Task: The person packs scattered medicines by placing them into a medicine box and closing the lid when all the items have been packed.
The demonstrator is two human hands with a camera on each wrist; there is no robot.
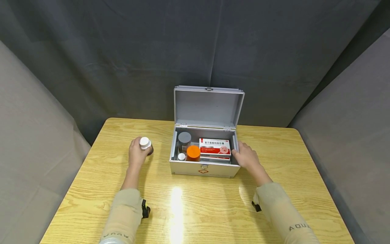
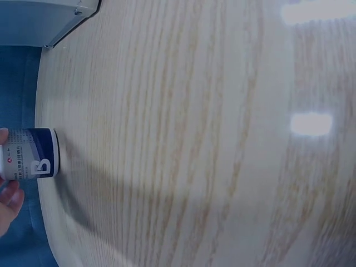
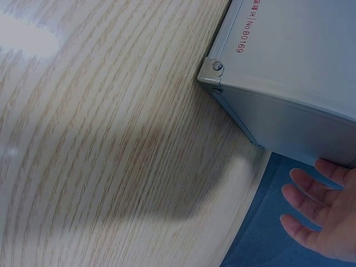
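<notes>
On the left of the table, my left hand (image 1: 137, 154) grips a pill bottle (image 1: 145, 143) by its upper part. The bottle has a white cap and stands upright; its blue-and-white label with a large B shows at the edge of the left wrist view. An open silver medicine case (image 1: 186, 167) sits in the middle. At its right side is my right hand (image 1: 247, 156), thumb at the rim and fingers loosely spread along the outer wall. Inside the case are a grey-lidded jar (image 1: 184, 138), an orange-lidded bottle (image 1: 193, 152), a small white-capped bottle (image 1: 181, 156) and stacked medicine boxes (image 1: 214, 147).
The case lid (image 1: 208, 107) stands raised toward the dark curtain (image 1: 146, 61) at the back. Light grey cloth (image 1: 30, 152) hangs on both sides of the wooden table (image 1: 207, 210).
</notes>
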